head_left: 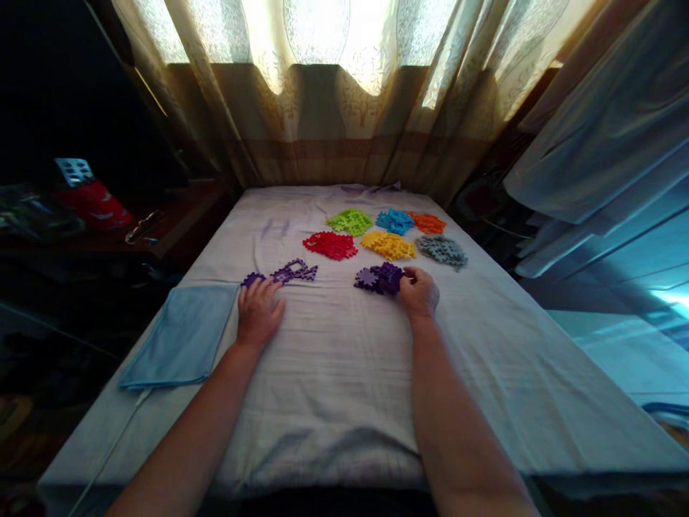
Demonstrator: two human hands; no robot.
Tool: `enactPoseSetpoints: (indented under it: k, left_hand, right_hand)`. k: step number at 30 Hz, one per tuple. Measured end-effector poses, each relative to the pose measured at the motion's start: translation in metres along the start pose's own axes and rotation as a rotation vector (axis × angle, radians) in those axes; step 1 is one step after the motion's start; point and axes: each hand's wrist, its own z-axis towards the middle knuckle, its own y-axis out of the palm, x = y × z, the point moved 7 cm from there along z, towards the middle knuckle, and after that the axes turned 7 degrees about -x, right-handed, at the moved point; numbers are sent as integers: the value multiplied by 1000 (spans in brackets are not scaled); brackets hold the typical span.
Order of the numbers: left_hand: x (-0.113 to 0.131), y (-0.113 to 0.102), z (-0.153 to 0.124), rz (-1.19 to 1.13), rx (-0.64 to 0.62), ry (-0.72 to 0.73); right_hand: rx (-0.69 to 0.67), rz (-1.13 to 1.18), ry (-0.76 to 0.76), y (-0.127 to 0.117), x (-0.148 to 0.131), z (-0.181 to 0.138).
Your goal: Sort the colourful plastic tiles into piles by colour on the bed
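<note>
The left hand point(260, 309), fingers spread, rested on the purple pieces point(296, 271), perhaps steadying them on the sheet point(339, 366); the right hand point(420, 293) curled against the purple pile point(381, 278), its grip unclear. The red pile point(330, 245) and yellow pile point(388, 245) lay beyond, presumably separated by colour.

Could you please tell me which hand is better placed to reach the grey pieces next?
Probably the right hand: it is at the purple pile, near the grey pieces; the left hand lies much farther away.
</note>
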Motion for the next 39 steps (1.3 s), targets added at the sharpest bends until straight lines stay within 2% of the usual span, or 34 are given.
enactPoseSetpoints:
  k: [3, 9, 12, 16, 19, 25, 27, 29, 32, 36, 39]
  left_hand:
    - [-4, 5, 15, 43, -5, -29]
    - [-8, 14, 39, 69, -63, -107]
    - [-7, 11, 40, 66, -55, -112]
    - [0, 2, 32, 31, 5, -32]
    - [14, 2, 20, -66, 3, 64]
    - [46, 10, -1, -382, -85, 151]
    - [51, 13, -5, -461, -138, 146]
    - [53, 16, -6, -514, -188, 128]
    - [51, 19, -5, -526, -216, 125]
    - [40, 9, -1, -388, -70, 134]
    - [18, -3, 4, -226, 62, 8]
  right_hand:
    - [4, 13, 17, 5, 5, -1]
    - [89, 26, -65, 6, 6, 1]
    - [160, 23, -157, 0, -1, 0]
    - [211, 32, -278, -4, -24, -8]
    - [125, 48, -364, 5, -50, -21]
    - [-411, 11, -718, 51, -114, -75]
    - [-519, -24, -784, 60, -124, -91]
    - [-554, -39, -817, 64, -128, -100]
    - [-531, -36, -818, 63, -128, -99]
    - [-445, -38, -736, 51, -115, -79]
    - [-377, -50, -554, 36, -93, -54]
